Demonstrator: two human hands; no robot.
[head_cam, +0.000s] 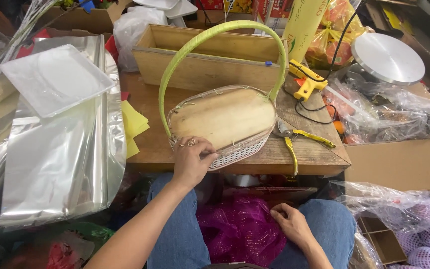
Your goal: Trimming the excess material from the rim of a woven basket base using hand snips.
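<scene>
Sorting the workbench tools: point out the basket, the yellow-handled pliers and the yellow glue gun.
basket (225, 117): head view, on its pale wooden base.
yellow-handled pliers (294, 144): head view, on one yellow handle.
yellow glue gun (305, 84): head view, on its body.

The left hand (191, 160) covers part of the basket (223, 125) near rim. The magenta mesh (240, 230) runs under the right hand (291, 222). The round metal turntable (387, 58) hides what lies beneath.
</scene>
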